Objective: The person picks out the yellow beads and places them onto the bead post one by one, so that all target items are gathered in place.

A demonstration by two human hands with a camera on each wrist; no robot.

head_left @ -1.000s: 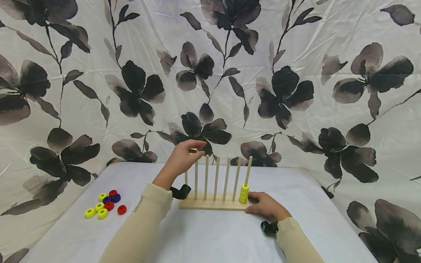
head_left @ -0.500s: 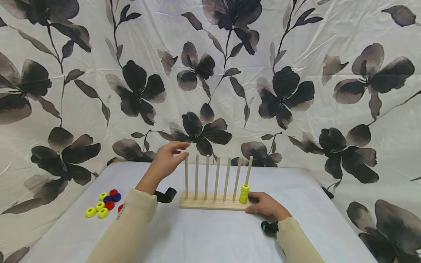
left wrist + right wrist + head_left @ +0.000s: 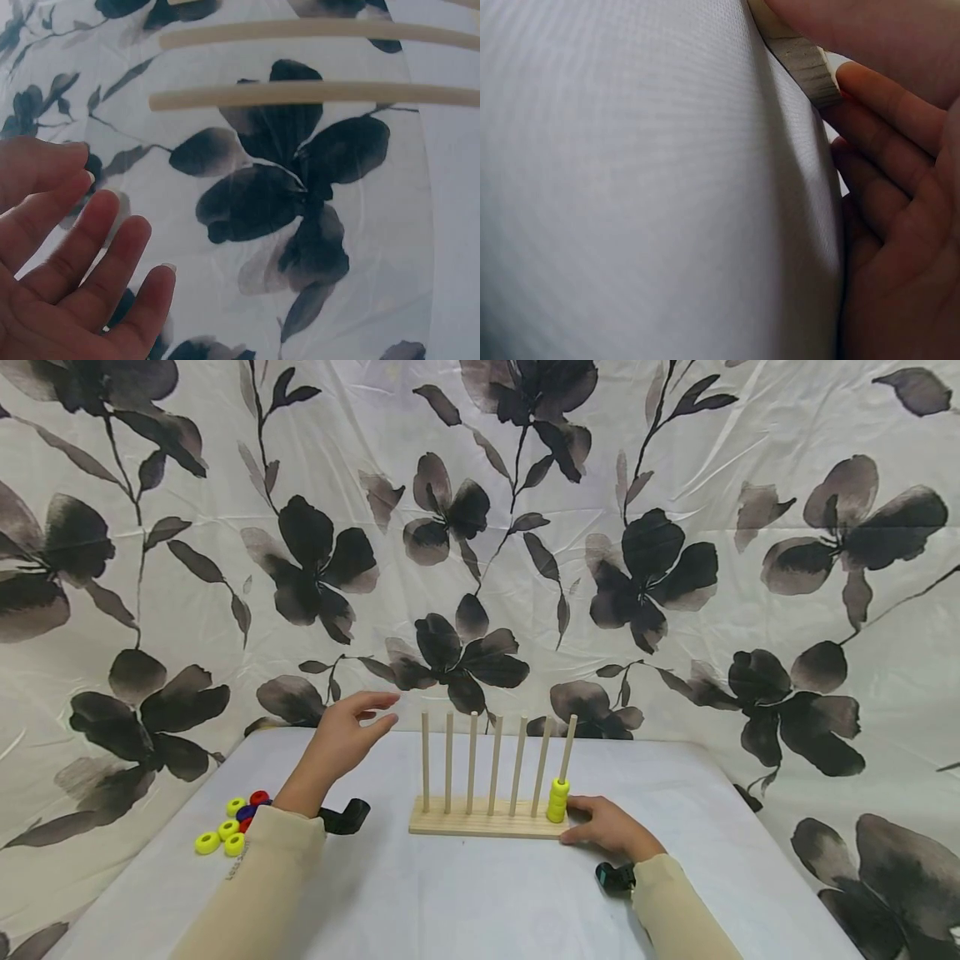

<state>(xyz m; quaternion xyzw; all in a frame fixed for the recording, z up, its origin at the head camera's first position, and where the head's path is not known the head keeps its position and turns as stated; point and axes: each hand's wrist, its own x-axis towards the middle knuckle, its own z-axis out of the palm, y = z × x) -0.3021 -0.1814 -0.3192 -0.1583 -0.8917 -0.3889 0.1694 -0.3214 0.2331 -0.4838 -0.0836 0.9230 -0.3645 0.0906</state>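
A wooden peg stand (image 3: 480, 827) with a row of upright pegs stands mid-table. Yellow rings (image 3: 557, 802) are stacked on its rightmost peg; the other pegs are bare. My right hand (image 3: 611, 829) grips the stand's right end, thumb at the front and fingers behind. In the right wrist view the base's end (image 3: 806, 71) sits between thumb and fingers. My left hand (image 3: 341, 739) is in the air left of the stand, holding nothing. Its fingers (image 3: 127, 240) are loosely bent and apart, with pegs (image 3: 300, 94) beyond them in the left wrist view.
Loose yellow rings (image 3: 207, 842), with red rings (image 3: 258, 797) and a blue ring (image 3: 245, 812), lie on the left of the white table (image 3: 450, 893). My left sleeve partly hides them. A floral cloth (image 3: 480, 568) hangs behind the table.
My left hand has moved left, away from above the pegs and towards the loose rings, its sleeve now covering some of them. The right hand and the stand have stayed in place.
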